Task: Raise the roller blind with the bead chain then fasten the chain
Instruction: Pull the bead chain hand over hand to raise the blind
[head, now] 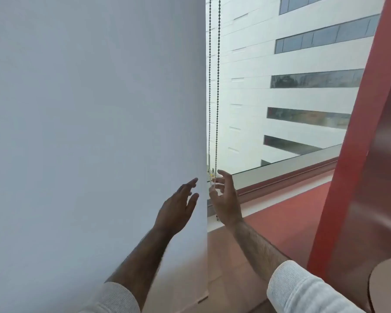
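Our right hand point(224, 199) pinches bead chain point(216, 109) at lower end — our left hand point(178, 208) open, fingers spread, before lowered roller blind point(88, 132).

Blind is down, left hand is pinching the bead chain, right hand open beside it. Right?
No. The head view shows the right hand at the bead chain, fingers around it; the left hand is open in front of the blind, which is down.
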### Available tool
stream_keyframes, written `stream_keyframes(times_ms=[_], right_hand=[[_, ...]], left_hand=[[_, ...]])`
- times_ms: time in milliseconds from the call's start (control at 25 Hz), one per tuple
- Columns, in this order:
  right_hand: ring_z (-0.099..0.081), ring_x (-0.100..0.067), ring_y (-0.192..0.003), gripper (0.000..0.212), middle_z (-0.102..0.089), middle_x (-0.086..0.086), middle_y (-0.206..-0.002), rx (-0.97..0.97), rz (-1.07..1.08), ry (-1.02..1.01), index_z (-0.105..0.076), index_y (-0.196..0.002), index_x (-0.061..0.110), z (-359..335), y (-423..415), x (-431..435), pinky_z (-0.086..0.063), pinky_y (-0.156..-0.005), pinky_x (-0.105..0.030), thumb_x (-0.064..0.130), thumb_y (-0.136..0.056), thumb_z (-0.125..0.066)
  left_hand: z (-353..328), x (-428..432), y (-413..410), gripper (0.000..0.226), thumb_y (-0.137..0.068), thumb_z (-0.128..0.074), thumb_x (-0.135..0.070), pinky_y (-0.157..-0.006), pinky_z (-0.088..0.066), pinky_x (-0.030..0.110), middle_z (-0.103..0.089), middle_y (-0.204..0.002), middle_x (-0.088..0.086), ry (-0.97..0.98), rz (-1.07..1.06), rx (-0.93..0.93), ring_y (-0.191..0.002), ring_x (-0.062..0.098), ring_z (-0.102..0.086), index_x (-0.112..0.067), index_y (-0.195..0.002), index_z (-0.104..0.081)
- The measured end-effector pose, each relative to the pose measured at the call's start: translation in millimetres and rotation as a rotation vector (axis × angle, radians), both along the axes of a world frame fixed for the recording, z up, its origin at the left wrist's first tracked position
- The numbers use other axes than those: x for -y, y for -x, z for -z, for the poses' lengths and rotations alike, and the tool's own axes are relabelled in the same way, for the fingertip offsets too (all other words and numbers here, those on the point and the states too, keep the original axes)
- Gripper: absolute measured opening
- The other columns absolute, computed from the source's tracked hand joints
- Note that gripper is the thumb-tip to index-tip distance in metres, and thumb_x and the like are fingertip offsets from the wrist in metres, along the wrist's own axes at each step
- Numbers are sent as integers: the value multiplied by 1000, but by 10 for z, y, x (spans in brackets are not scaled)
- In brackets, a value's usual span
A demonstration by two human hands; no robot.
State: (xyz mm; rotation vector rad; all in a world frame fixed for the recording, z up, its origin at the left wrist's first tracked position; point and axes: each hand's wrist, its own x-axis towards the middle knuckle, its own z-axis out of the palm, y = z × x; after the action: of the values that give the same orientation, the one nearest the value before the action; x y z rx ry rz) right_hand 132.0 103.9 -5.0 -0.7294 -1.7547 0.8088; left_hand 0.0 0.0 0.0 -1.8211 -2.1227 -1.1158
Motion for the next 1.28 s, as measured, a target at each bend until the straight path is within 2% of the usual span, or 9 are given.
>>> stream_keyframes(times_ms=[120, 240, 320, 520, 800, 960, 1080, 1160, 1280], right_hand=[[-73, -9, -101, 19, -76, -1, -105, -37, -90, 131, -65, -116, 16, 37, 107, -7, -59, -93, -39, 17, -96, -63], [-71, 2, -77, 9, -76, 2, -87, 21, -73, 187, -71, -100, 7, 101, 130, 37, -55, -76, -30, 11, -98, -63], [-69, -1, -72, 8, -76, 6, -83, 65, -47, 191, -71, -99, 13, 151, 128, 73, -59, -70, -39, 17, -97, -64], [-74, -10, -79, 12, -77, 11, -91, 253, 54, 48, -66, -100, 26, 156, 69, 8, -63, -71, -44, 27, -94, -55], [-74, -11, -77, 22, -78, 10, -86, 384, 164, -214, -62, -102, 31, 298, -65, -317, -59, -70, -37, 40, -99, -42], [-76, -18, -78, 26, -79, 8, -87, 344, 178, -266, -66, -105, 27, 335, -47, -459, -60, -71, -38, 38, -101, -42], [-74, -21, -71, 17, -75, 10, -76, 303, 153, -260, -67, -102, 25, 334, -41, -494, -57, -66, -36, 30, -102, -51], [-70, -16, -65, 14, -64, 19, -64, 273, 101, -198, -67, -97, 24, 308, -37, -518, -52, -63, -34, 26, -100, -54], [-62, -4, -58, 15, -62, 26, -60, 213, -46, -47, -70, -90, 20, 241, -25, -582, -50, -61, -29, 18, -95, -56]], left_hand=[[-53, -141, 43, 46, -108, -44, -36, -102, -54, 37, -56, -149, -18, -27, 115, 135, -124, 5, -63, -41, -153, -37], [-60, -264, 63, 42, -108, -46, -27, -99, -56, 32, -63, -140, -18, -52, 212, 289, -119, -1, -64, -43, -147, -45], [-46, -317, 66, 38, -108, -47, -21, -91, -55, 21, -68, -130, -15, -91, 260, 429, -108, -8, -66, -36, -142, -55], [-231, -566, 44, 34, -105, -51, -9, -97, -56, 35, -77, -115, -1, -174, 368, 742, -106, 17, -73, -23, -132, -67], [-771, -900, -74, 28, -104, -55, -5, -95, -59, 31, -78, -115, 14, -282, 506, 979, -106, 29, -75, -16, -123, -72], [-749, -1090, -241, 27, -108, -49, -11, -95, -60, 37, -78, -115, 12, -248, 487, 978, -106, 30, -75, -12, -128, -67], [-616, -1133, -390, 30, -110, -41, -7, -83, -60, 30, -75, -93, 10, -245, 468, 964, -84, 22, -75, -9, -129, -64], [-534, -1159, -470, 30, -111, -39, -9, -72, -56, 26, -59, -70, 6, -317, 420, 952, -64, 19, -59, -12, -126, -65], [-471, -1198, -522, 29, -111, -40, -18, -56, -46, 26, -39, -63, -3, -452, 305, 916, -58, 14, -38, -18, -125, -65]])
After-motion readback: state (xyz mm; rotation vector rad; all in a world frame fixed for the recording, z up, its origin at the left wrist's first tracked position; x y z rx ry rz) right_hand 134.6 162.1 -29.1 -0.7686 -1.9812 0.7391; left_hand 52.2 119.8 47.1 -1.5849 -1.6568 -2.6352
